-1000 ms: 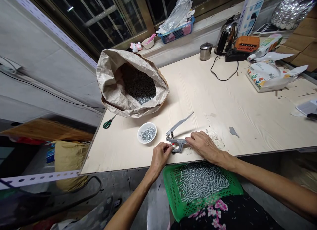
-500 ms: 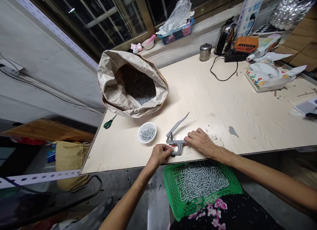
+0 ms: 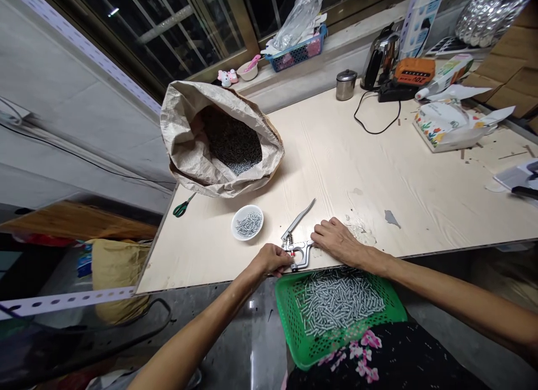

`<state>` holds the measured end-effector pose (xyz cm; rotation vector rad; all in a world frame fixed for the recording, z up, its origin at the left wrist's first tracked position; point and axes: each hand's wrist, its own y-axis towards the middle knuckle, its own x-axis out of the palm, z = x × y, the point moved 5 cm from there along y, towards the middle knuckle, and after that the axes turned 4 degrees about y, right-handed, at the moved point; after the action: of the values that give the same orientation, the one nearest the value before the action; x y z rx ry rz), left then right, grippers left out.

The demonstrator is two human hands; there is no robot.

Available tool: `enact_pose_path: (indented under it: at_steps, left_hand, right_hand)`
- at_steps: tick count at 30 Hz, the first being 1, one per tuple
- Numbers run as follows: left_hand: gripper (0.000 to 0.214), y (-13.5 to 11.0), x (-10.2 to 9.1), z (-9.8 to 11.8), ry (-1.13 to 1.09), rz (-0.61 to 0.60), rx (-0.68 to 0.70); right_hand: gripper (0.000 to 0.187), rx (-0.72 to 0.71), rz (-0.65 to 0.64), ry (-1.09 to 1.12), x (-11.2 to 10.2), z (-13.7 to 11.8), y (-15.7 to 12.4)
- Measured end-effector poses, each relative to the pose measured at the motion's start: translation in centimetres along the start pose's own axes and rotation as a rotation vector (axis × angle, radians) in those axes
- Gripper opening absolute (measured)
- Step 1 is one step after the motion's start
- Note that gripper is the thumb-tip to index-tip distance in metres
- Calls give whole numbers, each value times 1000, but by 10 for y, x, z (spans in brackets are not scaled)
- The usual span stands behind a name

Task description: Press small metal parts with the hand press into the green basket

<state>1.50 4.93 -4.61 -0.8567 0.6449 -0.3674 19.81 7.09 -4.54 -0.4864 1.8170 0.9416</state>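
A grey hand press tool [image 3: 296, 245] with a long lever lies at the near edge of the pale wooden table [image 3: 378, 171]. My right hand [image 3: 336, 241] is closed on the tool's handle end. At the tool's jaw, my left hand [image 3: 272, 259] pinches something too small to make out. A small white bowl [image 3: 247, 222] of small metal parts stands just left of the tool. On my lap sits a green basket [image 3: 336, 317] filled with small silvery metal pieces.
A large paper sack [image 3: 221, 140] of dark and silvery parts stands at the table's back left, with green-handled scissors [image 3: 184, 207] beside it. A kettle [image 3: 382, 54], a steel cup [image 3: 346, 85], a black cord [image 3: 374, 121] and a tissue pack [image 3: 451, 124] occupy the far right.
The tool has shifted toward the table's near edge and its lever has dropped lower. Both hands moved with it, staying on the tool.
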Motion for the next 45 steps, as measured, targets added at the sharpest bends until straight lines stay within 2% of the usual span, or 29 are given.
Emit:
enact_pose_path:
  at_steps: [4, 10, 13, 17, 20, 25, 30, 34, 38, 45]
  left_hand:
    - [30, -1, 2, -2, -42, 41, 61]
    - [29, -5, 3, -5, -56, 67, 128]
    - [25, -13, 0, -1, -16, 202, 219]
    - [16, -31, -5, 14, 190, 472, 470]
    - [15, -37, -3, 18, 281, 516, 536]
    - [13, -32, 1, 12, 258, 526, 493]
    - [20, -25, 15, -3, 34, 452, 346]
    - [26, -27, 22, -10, -70, 435, 286]
    - [29, -24, 20, -10, -64, 390, 239]
    - [23, -11, 18, -4, -100, 241, 114]
  right_hand:
    - [14, 11, 1, 13, 1, -1, -2]
    - [20, -133, 33, -8, -8, -13, -8]
    - [20, -163, 91, -34, -16, -16, -9]
    - [19, -166, 186, -53, -21, -17, -11]
    - [20, -163, 195, -57, -20, -17, -13]
    - [20, -178, 200, -63, -21, -19, -16]
    - [21, -182, 173, -83, -20, -20, -17]
    - [19, -184, 162, -47, -20, -20, -17]
    - [18, -161, 137, -50, -19, -19, -14]
    - [19, -70, 60, -53, -6, -10, -11]
